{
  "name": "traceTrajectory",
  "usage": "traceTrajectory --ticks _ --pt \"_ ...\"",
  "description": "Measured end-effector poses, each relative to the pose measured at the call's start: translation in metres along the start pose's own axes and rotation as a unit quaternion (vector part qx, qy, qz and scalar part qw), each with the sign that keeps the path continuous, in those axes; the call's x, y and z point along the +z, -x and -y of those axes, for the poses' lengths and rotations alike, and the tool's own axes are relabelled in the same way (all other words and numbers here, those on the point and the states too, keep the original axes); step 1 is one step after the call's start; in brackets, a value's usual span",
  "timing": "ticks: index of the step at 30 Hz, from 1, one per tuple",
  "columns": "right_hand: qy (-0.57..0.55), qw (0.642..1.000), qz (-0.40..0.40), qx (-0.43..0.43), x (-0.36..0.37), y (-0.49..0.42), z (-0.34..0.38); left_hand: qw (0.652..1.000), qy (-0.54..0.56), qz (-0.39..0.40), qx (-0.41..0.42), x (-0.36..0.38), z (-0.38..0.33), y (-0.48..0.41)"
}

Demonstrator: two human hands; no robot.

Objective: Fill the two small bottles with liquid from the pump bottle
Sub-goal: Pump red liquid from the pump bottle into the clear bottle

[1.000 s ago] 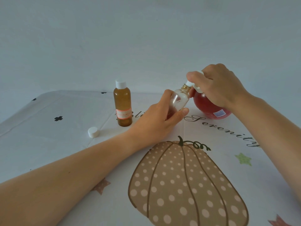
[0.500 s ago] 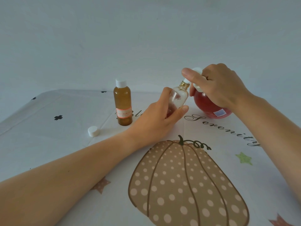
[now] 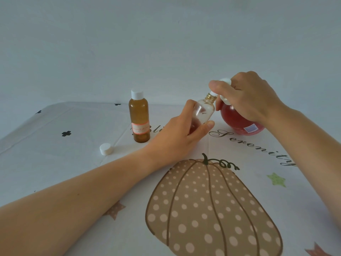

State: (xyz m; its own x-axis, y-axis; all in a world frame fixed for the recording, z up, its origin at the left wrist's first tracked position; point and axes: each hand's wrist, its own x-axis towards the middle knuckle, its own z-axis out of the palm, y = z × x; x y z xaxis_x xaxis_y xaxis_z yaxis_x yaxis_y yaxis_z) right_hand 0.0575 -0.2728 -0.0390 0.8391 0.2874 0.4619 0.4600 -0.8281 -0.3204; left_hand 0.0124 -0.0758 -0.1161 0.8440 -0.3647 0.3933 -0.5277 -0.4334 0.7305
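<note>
Left hand (image 3: 177, 137) curled round tilted clear small bottle (image 3: 203, 112), its neck at the nozzle (image 3: 214, 93), right hand (image 3: 247, 97) gripping the head of the red pump bottle (image 3: 238, 121) near the surface's (image 3: 55, 163) far edge, capped amber bottle (image 3: 139, 119) upright to its left, loose white cap (image 3: 105, 149) toward the left edge.

Single head cam, wide-angle, looks forward and down; close on tabletop (image 3: 55, 163), wall behind.
</note>
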Motion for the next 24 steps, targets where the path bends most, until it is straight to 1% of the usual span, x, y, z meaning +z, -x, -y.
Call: traceTrajectory --ticks 10,19,24 --pt "0.013 1.000 -0.003 -0.016 0.0018 0.0012 -0.0024 1.000 0.003 -0.005 -0.009 -0.0008 -0.0023 0.0017" --pt "0.022 1.000 -0.011 -0.014 0.0026 0.0004 -0.0034 1.000 0.004 -0.007 -0.008 -0.0007 -0.0029 0.0015" --pt "0.006 1.000 -0.012 -0.005 0.0016 0.0002 -0.0005 1.000 0.005 -0.006 -0.003 0.0004 -0.0032 0.0009"
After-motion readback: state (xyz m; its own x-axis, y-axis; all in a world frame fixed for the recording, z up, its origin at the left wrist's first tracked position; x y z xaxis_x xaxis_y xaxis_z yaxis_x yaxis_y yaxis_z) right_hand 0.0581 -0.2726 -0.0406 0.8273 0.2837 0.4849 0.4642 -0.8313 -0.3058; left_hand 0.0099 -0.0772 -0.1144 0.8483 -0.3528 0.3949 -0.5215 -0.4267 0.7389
